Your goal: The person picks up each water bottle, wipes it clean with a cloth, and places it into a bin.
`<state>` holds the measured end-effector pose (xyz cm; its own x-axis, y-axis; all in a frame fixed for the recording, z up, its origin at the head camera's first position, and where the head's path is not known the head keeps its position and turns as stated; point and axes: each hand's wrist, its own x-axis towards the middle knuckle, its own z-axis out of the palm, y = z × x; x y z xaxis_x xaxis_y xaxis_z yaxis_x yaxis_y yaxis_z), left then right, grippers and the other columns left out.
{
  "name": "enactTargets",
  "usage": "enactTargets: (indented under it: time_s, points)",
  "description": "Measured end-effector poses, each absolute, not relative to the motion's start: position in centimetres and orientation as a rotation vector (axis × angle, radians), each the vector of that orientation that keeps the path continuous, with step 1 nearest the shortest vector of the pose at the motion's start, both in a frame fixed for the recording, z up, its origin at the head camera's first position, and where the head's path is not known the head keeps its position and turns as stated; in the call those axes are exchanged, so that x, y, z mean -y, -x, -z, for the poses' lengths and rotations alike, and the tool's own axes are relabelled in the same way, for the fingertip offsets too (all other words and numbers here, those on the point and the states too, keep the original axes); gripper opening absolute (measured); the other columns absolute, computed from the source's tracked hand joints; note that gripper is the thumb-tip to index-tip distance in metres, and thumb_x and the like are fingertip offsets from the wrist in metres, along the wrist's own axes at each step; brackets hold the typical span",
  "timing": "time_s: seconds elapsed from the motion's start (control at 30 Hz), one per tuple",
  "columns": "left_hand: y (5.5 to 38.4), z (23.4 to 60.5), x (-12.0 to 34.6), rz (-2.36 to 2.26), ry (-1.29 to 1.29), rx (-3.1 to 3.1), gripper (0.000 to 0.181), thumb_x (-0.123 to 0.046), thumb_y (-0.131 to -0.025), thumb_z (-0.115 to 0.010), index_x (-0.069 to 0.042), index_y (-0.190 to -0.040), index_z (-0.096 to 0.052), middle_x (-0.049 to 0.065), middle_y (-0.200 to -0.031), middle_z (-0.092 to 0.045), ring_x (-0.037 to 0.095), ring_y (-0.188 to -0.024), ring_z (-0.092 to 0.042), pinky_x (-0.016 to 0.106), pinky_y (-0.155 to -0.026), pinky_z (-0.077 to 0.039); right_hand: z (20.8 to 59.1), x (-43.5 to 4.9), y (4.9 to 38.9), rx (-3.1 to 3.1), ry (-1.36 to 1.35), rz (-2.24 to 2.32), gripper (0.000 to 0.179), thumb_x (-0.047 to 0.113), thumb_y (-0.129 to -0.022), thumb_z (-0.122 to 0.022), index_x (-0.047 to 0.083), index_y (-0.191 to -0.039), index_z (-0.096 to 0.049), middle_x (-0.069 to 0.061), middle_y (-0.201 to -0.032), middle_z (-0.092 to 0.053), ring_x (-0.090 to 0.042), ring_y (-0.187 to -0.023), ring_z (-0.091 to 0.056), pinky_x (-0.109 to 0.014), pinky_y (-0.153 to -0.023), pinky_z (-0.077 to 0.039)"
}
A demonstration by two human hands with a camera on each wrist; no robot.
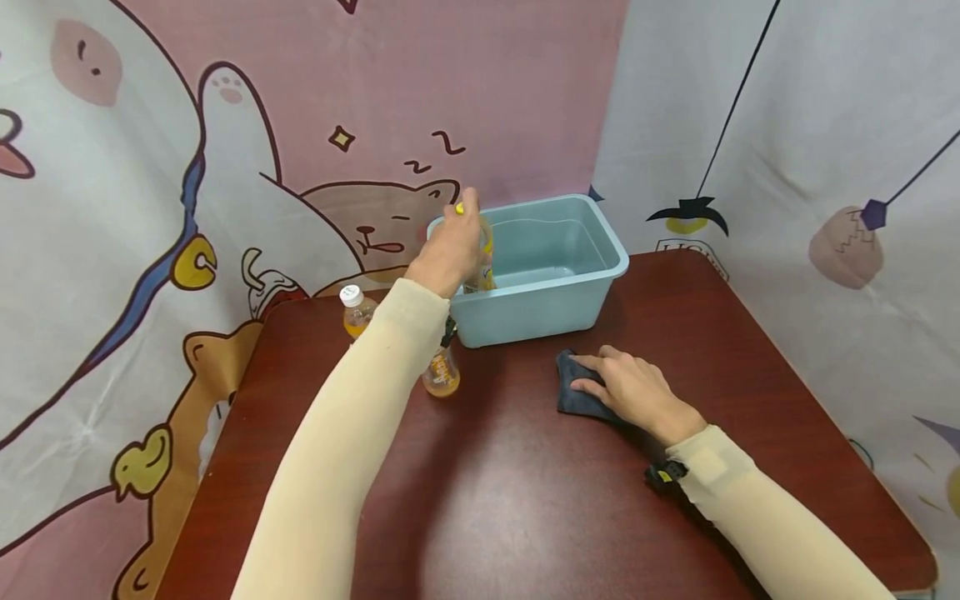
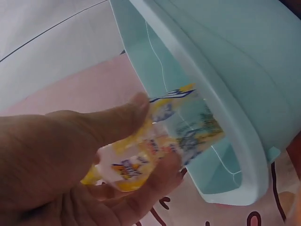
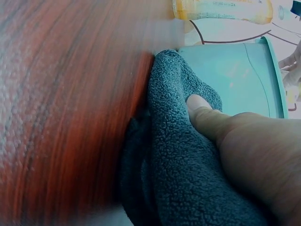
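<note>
Left hand (image 1: pixel 447 250) grips a clear bottle (image 2: pixel 164 136) with a yellow and blue label, thumb on 1 side, fingers on the other; yellow cap up near the fingers. Bottle is at the left end of the blue bin (image 1: pixel 532 315), lower part behind the near rim, inside the bin. Can't tell if it touches the bottom.

Right hand (image 1: pixel 637 387) rests on a dark folded cloth (image 1: pixel 573 402), thumb and index finger stretched over it, not curled round it. Cloth lies on the bench (image 1: pixel 517 475), just in front of the bin, toward its right end. Right wrist view: thumb on the cloth, other fingers hidden.

2 more bottles at bin's left. White-capped bottle (image 1: pixel 358 315), orange inside, shows left of the left sleeve (image 1: pixel 337 433), partly covered by it. Orange-labelled bottle (image 1: pixel 441 375) on the bench, right of that sleeve, near the bin; top hidden by the arm. Bench is dark red-brown wood. Cartoon-print backdrop (image 1: pixel 532 83) behind the bin, pink and white. Dark strap (image 1: pixel 666 473) at right wrist.
</note>
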<state>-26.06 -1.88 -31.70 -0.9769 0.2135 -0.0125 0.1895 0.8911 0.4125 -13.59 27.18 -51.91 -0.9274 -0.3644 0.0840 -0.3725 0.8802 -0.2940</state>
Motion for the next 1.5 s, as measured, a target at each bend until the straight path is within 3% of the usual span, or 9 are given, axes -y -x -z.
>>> enactTargets:
  time_s: [0.17, 0.3, 0.43, 0.73, 0.9, 1.1, 1.3, 1.5]
  points:
    - [25.9, 31.4, 2.2, -0.508, -0.416, -3.000, 0.081, -0.009, -0.096, -0.098, -0.009, -0.152, -0.039, 0.027, -0.139, -0.068, 0.046, -0.115, -0.076, 0.058, -0.097, -0.067, 51.9, -27.1, 13.5, 3.015, -0.588, -0.480, 0.055, 0.045, -0.109, -0.084, 0.021, -0.157, -0.076, -0.011, -0.110, -0.073, -0.020, -0.064, -0.061, -0.037, -0.049, -0.047]
    - [26.0, 31.5, 2.5, -0.458, -0.451, -2.980, 0.083, -0.010, -0.088, -0.105, -0.005, -0.148, -0.047, 0.023, -0.133, -0.073, 0.042, -0.118, -0.076, 0.056, -0.100, -0.066, 51.9, -27.1, 13.4, 3.015, -0.584, -0.488, 0.055, 0.045, -0.109, -0.084, 0.021, -0.157, -0.076, -0.010, -0.109, -0.073, -0.020, -0.064, -0.060, -0.038, -0.049, -0.047]
    - [26.0, 31.5, 2.9, -0.399, -0.416, -2.927, 0.079, -0.014, -0.094, -0.101, -0.003, -0.151, -0.049, 0.022, -0.139, -0.071, 0.039, -0.129, -0.073, 0.056, -0.109, -0.064, 51.9, -27.2, 13.3, 3.016, -0.579, -0.487, 0.055, 0.046, -0.109, -0.083, 0.023, -0.158, -0.075, -0.010, -0.109, -0.073, -0.021, -0.064, -0.060, -0.039, -0.049, -0.048]
    - [26.3, 31.2, 3.4, -0.271, -0.376, -2.845, 0.065, -0.018, -0.106, -0.089, -0.006, -0.157, -0.050, 0.021, -0.148, -0.067, 0.037, -0.138, -0.069, 0.059, -0.114, -0.062, 51.8, -27.1, 13.4, 3.018, -0.573, -0.482, 0.056, 0.047, -0.109, -0.083, 0.024, -0.159, -0.075, -0.010, -0.110, -0.073, -0.021, -0.063, -0.059, -0.039, -0.048, -0.047]
    - [26.4, 30.8, 3.7, -0.237, -0.418, -2.884, 0.048, -0.017, -0.106, -0.089, -0.006, -0.146, -0.065, 0.015, -0.143, -0.073, 0.031, -0.133, -0.070, 0.053, -0.114, -0.063, 51.8, -27.1, 13.4, 3.011, -0.579, -0.476, 0.055, 0.047, -0.109, -0.083, 0.023, -0.158, -0.075, -0.010, -0.111, -0.074, -0.022, -0.066, -0.063, -0.041, -0.050, -0.051]
    - [26.4, 30.7, 3.8, -0.229, -0.447, -2.935, 0.047, -0.019, -0.104, -0.092, -0.007, -0.146, -0.074, 0.014, -0.143, -0.076, 0.031, -0.128, -0.074, 0.051, -0.112, -0.064, 51.8, -27.2, 13.3, 3.012, -0.572, -0.480, 0.055, 0.047, -0.109, -0.083, 0.022, -0.158, -0.075, -0.010, -0.110, -0.073, -0.022, -0.063, -0.061, -0.040, -0.049, -0.049]
    - [26.7, 31.0, 3.8, -0.274, -0.514, -2.971, 0.033, -0.023, -0.109, -0.087, -0.006, -0.137, -0.080, 0.014, -0.136, -0.081, 0.030, -0.119, -0.080, 0.049, -0.103, -0.067, 51.8, -27.2, 13.3, 3.015, -0.562, -0.472, 0.056, 0.046, -0.109, -0.084, 0.023, -0.158, -0.075, -0.010, -0.109, -0.072, -0.022, -0.062, -0.059, -0.039, -0.048, -0.048]
    - [27.4, 31.0, 4.3, -0.213, -0.494, -3.043, 0.023, -0.014, -0.113, -0.078, -0.004, -0.134, -0.082, 0.017, -0.135, -0.082, 0.034, -0.117, -0.081, 0.051, -0.101, -0.068, 52.0, -27.1, 13.3, 3.002, -0.569, -0.478, 0.056, 0.046, -0.108, -0.084, 0.023, -0.158, -0.075, -0.010, -0.108, -0.072, -0.021, -0.062, -0.059, -0.038, -0.048, -0.048]
